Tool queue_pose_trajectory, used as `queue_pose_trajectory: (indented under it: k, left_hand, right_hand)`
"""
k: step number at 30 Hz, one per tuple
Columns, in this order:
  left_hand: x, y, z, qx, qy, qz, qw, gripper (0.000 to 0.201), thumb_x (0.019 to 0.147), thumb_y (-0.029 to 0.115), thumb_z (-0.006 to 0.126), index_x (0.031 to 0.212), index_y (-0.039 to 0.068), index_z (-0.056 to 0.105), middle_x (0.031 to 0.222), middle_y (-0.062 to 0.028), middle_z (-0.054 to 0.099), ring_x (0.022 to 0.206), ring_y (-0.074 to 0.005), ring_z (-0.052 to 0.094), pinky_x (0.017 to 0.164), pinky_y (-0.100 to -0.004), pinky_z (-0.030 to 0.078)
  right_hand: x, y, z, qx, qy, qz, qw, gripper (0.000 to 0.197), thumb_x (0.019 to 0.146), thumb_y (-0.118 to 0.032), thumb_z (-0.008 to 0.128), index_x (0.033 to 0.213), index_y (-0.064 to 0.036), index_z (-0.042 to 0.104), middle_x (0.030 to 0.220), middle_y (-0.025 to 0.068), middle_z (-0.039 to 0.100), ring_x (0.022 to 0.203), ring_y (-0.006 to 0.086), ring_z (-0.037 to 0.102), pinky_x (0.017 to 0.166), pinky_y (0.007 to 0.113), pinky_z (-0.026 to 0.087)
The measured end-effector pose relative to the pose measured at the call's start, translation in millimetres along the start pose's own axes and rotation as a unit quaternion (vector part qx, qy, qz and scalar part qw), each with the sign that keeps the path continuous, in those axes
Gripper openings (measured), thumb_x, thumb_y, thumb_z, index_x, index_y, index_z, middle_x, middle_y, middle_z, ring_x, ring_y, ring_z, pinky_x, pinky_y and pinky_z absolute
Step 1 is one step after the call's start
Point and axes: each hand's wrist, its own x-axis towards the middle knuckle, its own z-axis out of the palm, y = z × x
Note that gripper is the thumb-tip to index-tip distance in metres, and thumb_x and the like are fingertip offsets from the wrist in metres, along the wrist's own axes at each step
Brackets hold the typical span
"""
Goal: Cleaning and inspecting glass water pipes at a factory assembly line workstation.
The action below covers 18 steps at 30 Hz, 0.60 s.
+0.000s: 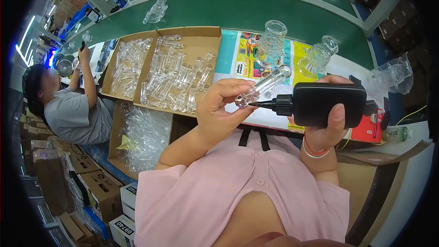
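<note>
Glass tube (271,82), clear and shiny, is up in the air above the work table (196,11), in front of a person in a pink shirt (206,190). It leans, with a round knob at its high end and a fatter, bumpy bit at its low end. White streaks of light run along its side. A boxy black bottle (329,105) is tipped on its side next to it. The bottle's thin, pointy nozzle (264,104) ends right by the low end of the tube, but I can't tell if they touch.

A bright sheet (243,57) on the table has printed words and little pictures in yellow, pink and blue. White boxes (121,235) low on the left have big dark print.

The person's left arm is bent, and the left hand (218,105) pinches the tube's low end between thumb and pointer finger. The right hand (327,132) is wrapped tight around the bottle, thumb on the front and other fingers behind. A red band and a silver band circle that wrist. To the left, a cardboard tray (201,39) holds lots of clear tubes (171,82).
</note>
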Motion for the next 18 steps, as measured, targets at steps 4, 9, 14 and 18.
queue_pose_trajectory:
  k: [4,9,14,18]
  left_hand:
    - [-1,0,0,0.024,0.006,0.036,0.999,0.043,0.062,-0.010,0.071,0.099,0.001,0.052,0.102,-0.0170,0.058,0.093,-0.0212,0.060,0.073,-0.0255,0.052]
    - [0,4,2,0.038,0.008,0.059,0.997,0.044,0.062,-0.011,0.072,0.099,0.001,0.052,0.102,-0.0169,0.058,0.094,-0.0216,0.060,0.071,-0.0252,0.051]
    - [1,4,-1,0.066,-0.003,0.084,0.994,0.046,0.060,-0.011,0.072,0.099,0.002,0.052,0.101,-0.0176,0.059,0.091,-0.0219,0.060,0.070,-0.0265,0.050]
    - [2,3,-1,0.076,0.004,0.105,0.992,0.047,0.059,-0.010,0.073,0.099,0.002,0.052,0.100,-0.0182,0.059,0.089,-0.0225,0.061,0.069,-0.0270,0.050]
  right_hand:
    - [-2,0,7,-0.055,0.008,-0.058,0.997,0.052,0.078,-0.041,0.056,0.105,0.0027,0.045,0.090,0.0163,0.053,0.078,0.0203,0.056,0.064,0.028,0.049]
    - [-6,-10,2,-0.033,-0.018,-0.024,0.999,0.056,0.077,-0.041,0.063,0.109,-0.0007,0.041,0.097,0.0146,0.055,0.086,0.0199,0.056,0.076,0.031,0.048]
    - [-8,-8,0,-0.050,-0.040,-0.035,0.997,0.054,0.078,-0.041,0.062,0.107,-0.0019,0.041,0.097,0.0150,0.055,0.088,0.0211,0.056,0.078,0.032,0.048]
    - [-8,-7,2,-0.035,-0.041,-0.033,0.998,0.052,0.079,-0.039,0.061,0.108,-0.0013,0.040,0.097,0.0152,0.055,0.088,0.0211,0.056,0.077,0.032,0.048]
